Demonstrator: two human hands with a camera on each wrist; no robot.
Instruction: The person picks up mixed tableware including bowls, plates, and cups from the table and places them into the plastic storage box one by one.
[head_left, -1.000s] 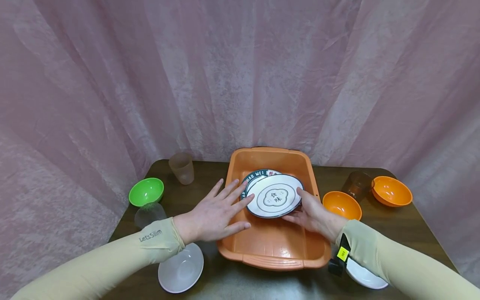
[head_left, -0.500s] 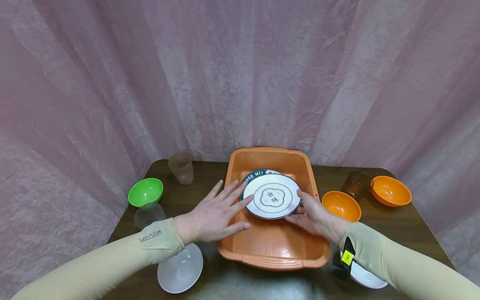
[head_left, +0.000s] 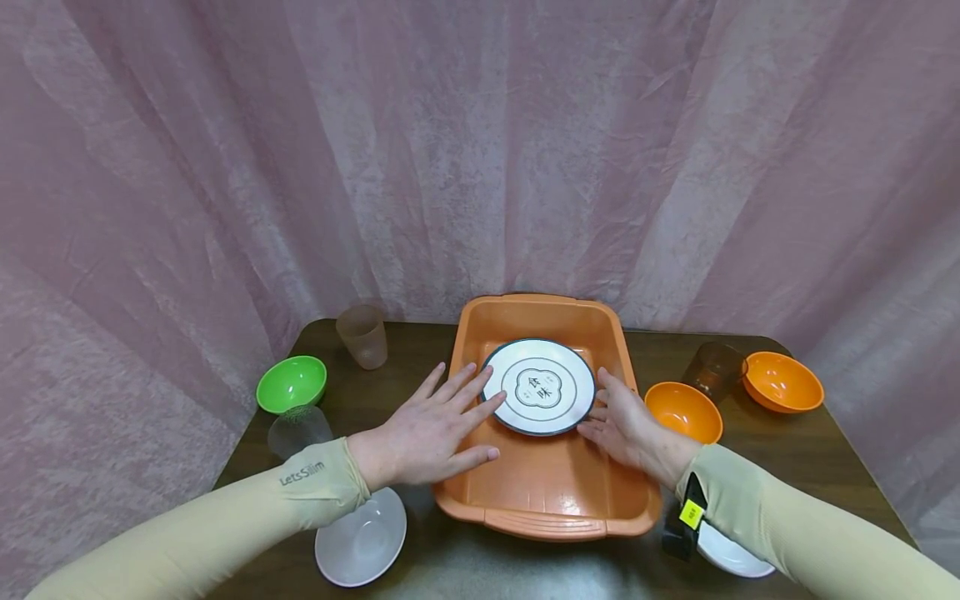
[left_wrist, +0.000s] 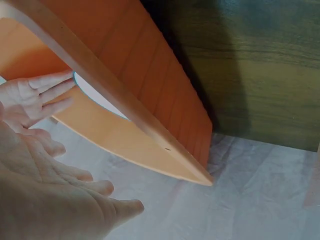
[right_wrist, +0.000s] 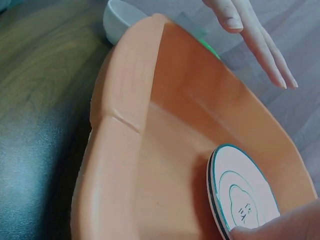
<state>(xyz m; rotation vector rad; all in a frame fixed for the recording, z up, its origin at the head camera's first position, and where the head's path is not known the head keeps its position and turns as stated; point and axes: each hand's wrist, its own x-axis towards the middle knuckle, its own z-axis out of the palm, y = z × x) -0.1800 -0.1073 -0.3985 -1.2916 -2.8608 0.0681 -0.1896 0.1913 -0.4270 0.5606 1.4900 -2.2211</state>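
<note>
A white plate [head_left: 538, 387] with a dark rim and printed characters lies in the orange plastic basin [head_left: 547, 475]. It covers another plate, whose rim [right_wrist: 216, 212] shows as a dark band underneath in the right wrist view. My right hand [head_left: 630, 429] is at the plate's right edge, its fingers loose and extended, thumb close to the rim; whether it touches is hard to tell. Over the basin's left side hovers my left hand [head_left: 427, 433], fingers spread and holding nothing. From the head camera, its fingertips overlap the plate's left edge.
Left of the basin are a green bowl [head_left: 292, 384], two translucent cups [head_left: 363, 337] and a white bowl [head_left: 361, 537]. To the right are two orange bowls [head_left: 783, 382], a brown cup [head_left: 714, 371] and a white dish [head_left: 733, 553] partly under my right arm. A pink curtain [head_left: 525, 150] hangs behind.
The plate has moved left and come down level over the green-rimmed plate, hiding it. My right hand's fingers have loosened from its edge. My left hand stays nearly still.
</note>
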